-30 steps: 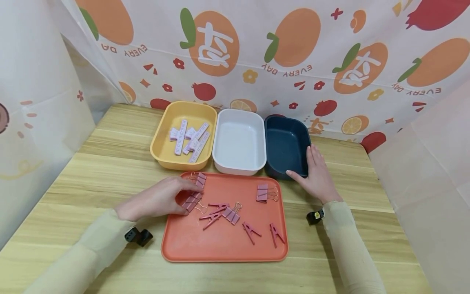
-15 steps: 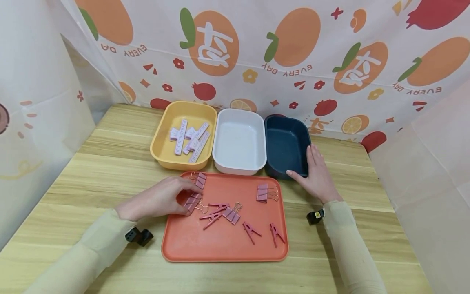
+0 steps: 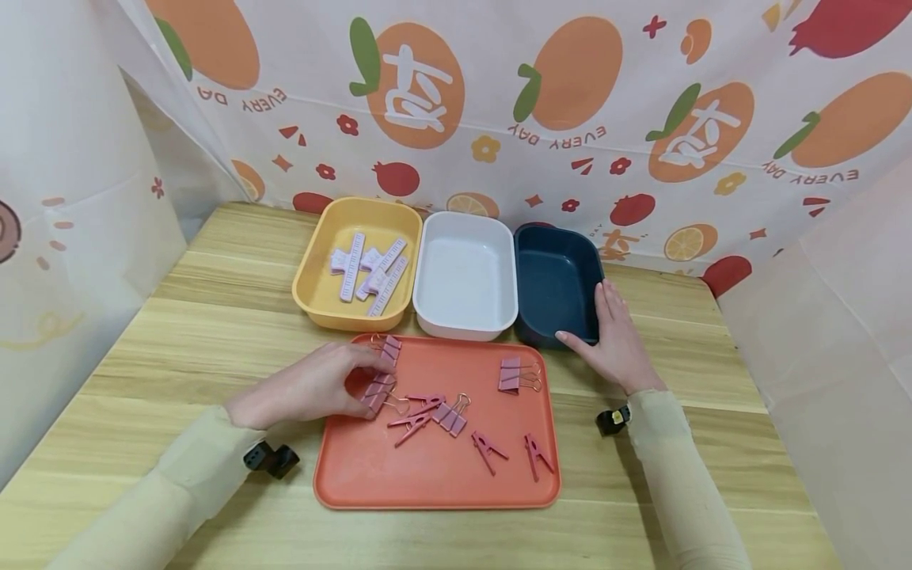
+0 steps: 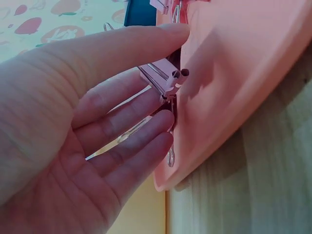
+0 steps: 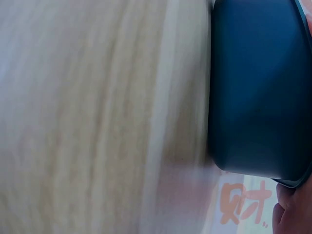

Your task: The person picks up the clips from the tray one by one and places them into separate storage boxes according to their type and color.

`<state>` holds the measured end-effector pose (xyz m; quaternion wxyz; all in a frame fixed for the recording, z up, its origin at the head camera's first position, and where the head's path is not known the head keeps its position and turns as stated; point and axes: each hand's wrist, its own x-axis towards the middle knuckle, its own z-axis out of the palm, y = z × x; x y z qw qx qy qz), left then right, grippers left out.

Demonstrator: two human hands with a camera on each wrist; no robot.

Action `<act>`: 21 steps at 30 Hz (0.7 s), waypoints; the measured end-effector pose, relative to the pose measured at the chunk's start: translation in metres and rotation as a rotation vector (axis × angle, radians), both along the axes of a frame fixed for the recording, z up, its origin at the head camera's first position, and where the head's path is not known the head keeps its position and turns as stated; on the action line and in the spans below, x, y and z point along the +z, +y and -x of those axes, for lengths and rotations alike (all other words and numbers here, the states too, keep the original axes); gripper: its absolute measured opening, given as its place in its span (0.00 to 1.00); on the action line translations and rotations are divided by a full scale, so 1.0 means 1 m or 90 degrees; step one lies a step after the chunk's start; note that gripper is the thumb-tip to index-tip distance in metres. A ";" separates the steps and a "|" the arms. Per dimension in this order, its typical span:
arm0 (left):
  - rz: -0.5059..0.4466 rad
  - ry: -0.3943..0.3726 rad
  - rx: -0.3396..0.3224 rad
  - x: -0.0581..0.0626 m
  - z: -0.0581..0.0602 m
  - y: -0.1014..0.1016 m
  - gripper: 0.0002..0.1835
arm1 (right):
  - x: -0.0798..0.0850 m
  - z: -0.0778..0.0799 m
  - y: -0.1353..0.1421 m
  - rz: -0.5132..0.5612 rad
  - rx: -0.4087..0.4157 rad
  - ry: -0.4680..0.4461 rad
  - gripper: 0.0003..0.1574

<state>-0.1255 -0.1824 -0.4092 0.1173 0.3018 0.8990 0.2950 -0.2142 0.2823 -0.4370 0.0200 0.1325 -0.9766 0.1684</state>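
My left hand (image 3: pixel 313 382) is at the left side of the orange-red tray (image 3: pixel 435 483), pinching a pink binder clip (image 3: pixel 378 393) with thumb and fingers. In the left wrist view the thumb lies over that binder clip (image 4: pixel 158 78), and the fingers stretch beneath it. Another pink binder clip (image 3: pixel 389 348) lies just beyond the fingertips, partly hidden. My right hand (image 3: pixel 618 344) rests on the near right corner of the dark blue bin (image 3: pixel 523 317), its thumb at the front rim and straight fingers along the side. The bin's outer wall (image 5: pixel 258 87) fills the right of the right wrist view.
Pink clothespins (image 3: pixel 487 453) and more binder clips (image 3: pixel 452 417) lie spread on the tray. Behind it stand a white bin (image 3: pixel 466 277) and a yellow bin (image 3: pixel 313 301) with lilac ruler-shaped clips (image 3: pixel 349 269). A fruit-print curtain (image 3: pixel 492 95) hangs behind the table.
The pinched binder clip has shifted and turned slightly to the right, its wire handles now closer to the clothespins. My right hand has stayed on the dark blue bin.
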 end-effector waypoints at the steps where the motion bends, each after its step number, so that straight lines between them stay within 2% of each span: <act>1: -0.001 -0.004 0.004 0.001 0.000 0.001 0.28 | 0.000 0.000 0.000 0.000 0.001 0.000 0.74; 9: -0.008 0.020 -0.008 0.009 -0.002 0.007 0.28 | -0.001 0.001 0.001 -0.004 0.008 0.017 0.73; 21: -0.050 0.000 0.004 0.019 0.006 0.015 0.28 | -0.003 0.001 0.002 0.003 0.007 0.027 0.73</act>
